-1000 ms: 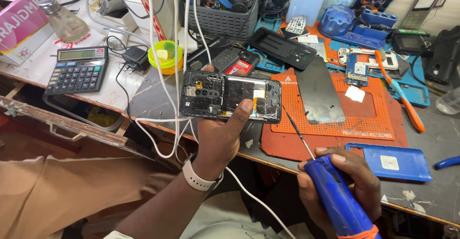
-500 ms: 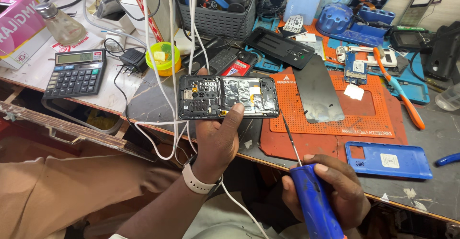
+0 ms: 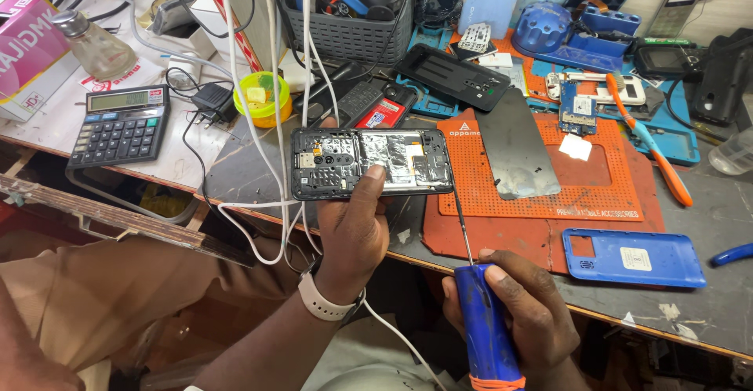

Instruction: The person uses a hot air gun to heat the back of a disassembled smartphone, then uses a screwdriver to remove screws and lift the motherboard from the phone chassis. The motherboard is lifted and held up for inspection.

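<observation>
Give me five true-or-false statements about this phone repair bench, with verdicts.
1. The left hand holds an opened phone with its back off. True.
2. The right hand grips a red-handled screwdriver. False: the screwdriver has a blue handle.
3. A blue back cover lies on the bench. True.
4. The calculator sits on the orange mat. False: it lies far left of the orange mat.
5. The left wrist is bare. False: it wears a white band.

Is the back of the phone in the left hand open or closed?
Open. The phone in the left hand shows bare inner parts; a blue back cover lies apart on the bench.
</observation>
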